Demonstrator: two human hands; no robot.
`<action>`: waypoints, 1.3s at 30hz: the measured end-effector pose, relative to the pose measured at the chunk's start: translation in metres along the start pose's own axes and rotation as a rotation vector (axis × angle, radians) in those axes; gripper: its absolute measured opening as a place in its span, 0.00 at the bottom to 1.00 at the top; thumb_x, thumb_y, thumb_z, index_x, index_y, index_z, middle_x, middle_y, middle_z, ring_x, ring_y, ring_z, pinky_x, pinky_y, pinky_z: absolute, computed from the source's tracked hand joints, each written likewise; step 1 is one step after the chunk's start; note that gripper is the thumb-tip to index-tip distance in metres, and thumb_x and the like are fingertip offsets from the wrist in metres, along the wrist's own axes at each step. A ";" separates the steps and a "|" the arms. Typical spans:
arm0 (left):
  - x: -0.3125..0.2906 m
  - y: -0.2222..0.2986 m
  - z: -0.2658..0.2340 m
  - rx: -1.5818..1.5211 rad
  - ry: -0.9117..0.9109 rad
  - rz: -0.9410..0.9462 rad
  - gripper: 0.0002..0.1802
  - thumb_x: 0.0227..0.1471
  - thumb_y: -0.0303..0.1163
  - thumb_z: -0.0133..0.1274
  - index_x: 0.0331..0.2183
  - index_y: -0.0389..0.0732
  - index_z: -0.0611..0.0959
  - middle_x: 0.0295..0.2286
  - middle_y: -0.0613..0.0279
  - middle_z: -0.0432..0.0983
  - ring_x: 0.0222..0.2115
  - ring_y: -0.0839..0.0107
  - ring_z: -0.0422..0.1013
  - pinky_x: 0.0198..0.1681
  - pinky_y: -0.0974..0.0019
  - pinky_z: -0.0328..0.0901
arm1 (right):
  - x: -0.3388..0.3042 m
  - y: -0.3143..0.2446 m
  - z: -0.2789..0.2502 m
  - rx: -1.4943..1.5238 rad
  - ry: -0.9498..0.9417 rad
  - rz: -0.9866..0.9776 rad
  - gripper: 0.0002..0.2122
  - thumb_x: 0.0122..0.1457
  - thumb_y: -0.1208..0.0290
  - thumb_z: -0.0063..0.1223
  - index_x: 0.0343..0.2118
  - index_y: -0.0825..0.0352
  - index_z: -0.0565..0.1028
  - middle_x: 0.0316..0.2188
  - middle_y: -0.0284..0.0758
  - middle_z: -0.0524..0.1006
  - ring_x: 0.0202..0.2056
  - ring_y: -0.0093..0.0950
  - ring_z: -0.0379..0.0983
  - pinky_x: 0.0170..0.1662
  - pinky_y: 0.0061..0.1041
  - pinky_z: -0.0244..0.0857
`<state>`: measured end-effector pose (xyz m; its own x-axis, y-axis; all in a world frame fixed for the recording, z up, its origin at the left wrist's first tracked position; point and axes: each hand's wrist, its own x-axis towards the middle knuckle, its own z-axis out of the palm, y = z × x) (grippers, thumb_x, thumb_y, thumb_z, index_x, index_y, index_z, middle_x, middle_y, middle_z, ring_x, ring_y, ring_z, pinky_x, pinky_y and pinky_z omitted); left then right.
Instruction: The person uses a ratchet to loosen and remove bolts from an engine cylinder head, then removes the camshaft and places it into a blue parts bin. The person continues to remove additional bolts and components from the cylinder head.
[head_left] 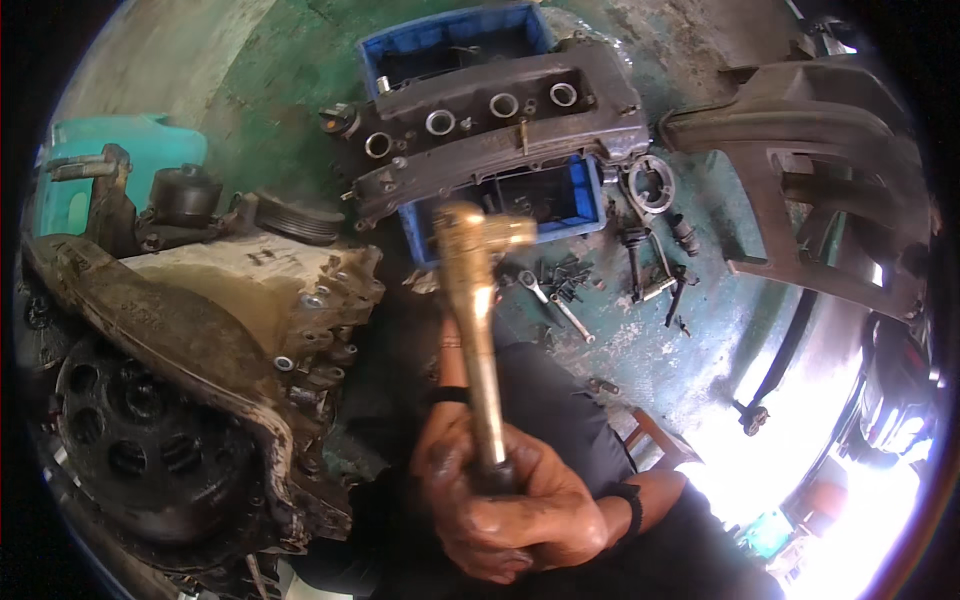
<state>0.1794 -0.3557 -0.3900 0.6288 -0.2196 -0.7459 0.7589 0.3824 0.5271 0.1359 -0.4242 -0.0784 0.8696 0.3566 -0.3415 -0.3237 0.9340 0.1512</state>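
Close to the camera, my right hand (520, 500) is closed in a fist around the dark grip of a ratchet wrench (480, 340). The wrench stands upright, its metal head at the top with what looks like a socket pointing right. Behind it, my left hand (452, 352) reaches away from me past a black wristband. The wrench covers most of that hand, so its fingers cannot be made out. To the left lies a large dirty engine (200, 290) with a black pulley wheel (150, 440) on its near side.
A dark valve cover (470, 120) rests across blue crates (585, 200) ahead. On the green floor lie a second ratchet (555, 305), several small bolts (565, 278), ignition coils (632, 255) and a metal ring (652, 184). A big dark plastic panel (800, 190) stands at right, a teal container (150, 145) far left.
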 end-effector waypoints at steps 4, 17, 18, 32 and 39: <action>0.005 0.004 0.009 0.012 -0.006 0.019 0.15 0.55 0.36 0.58 0.43 0.41 0.78 0.37 0.62 0.77 0.38 0.69 0.73 0.40 0.62 0.69 | 0.002 -0.007 -0.004 0.030 -0.073 -0.070 0.13 0.63 0.80 0.48 0.50 0.70 0.63 0.19 0.34 0.66 0.14 0.19 0.59 0.16 0.19 0.55; -0.059 0.015 -0.055 -0.144 0.142 0.095 0.08 0.58 0.32 0.55 0.37 0.39 0.77 0.32 0.57 0.79 0.31 0.64 0.78 0.29 0.63 0.74 | 0.004 -0.035 -0.020 -0.004 -0.273 -0.249 0.18 0.71 0.63 0.34 0.52 0.76 0.60 0.25 0.32 0.64 0.19 0.21 0.66 0.19 0.25 0.67; -0.062 0.018 -0.067 -0.140 0.241 0.051 0.07 0.57 0.32 0.55 0.36 0.39 0.77 0.32 0.57 0.79 0.31 0.63 0.78 0.29 0.63 0.74 | 0.006 -0.035 -0.020 -0.011 -0.251 -0.274 0.18 0.71 0.64 0.33 0.51 0.77 0.61 0.25 0.32 0.64 0.19 0.21 0.65 0.17 0.24 0.65; -0.107 0.007 -0.162 0.064 0.488 0.124 0.07 0.57 0.31 0.56 0.29 0.39 0.79 0.23 0.60 0.78 0.21 0.67 0.75 0.23 0.63 0.71 | 0.014 -0.012 -0.008 -0.058 -0.191 -0.256 0.14 0.71 0.66 0.35 0.46 0.75 0.64 0.23 0.29 0.62 0.17 0.17 0.60 0.16 0.19 0.58; 0.007 -0.018 -0.210 0.628 0.690 0.247 0.09 0.52 0.29 0.61 0.34 0.34 0.82 0.27 0.57 0.80 0.23 0.67 0.74 0.26 0.63 0.69 | 0.008 -0.019 -0.016 -0.051 -0.226 -0.268 0.21 0.71 0.63 0.35 0.56 0.78 0.61 0.25 0.31 0.64 0.17 0.18 0.62 0.15 0.22 0.59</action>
<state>0.1346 -0.1755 -0.4898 0.6972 0.4552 -0.5538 0.6965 -0.2471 0.6736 0.1429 -0.4394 -0.0986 0.9850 0.0900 -0.1476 -0.0857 0.9957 0.0350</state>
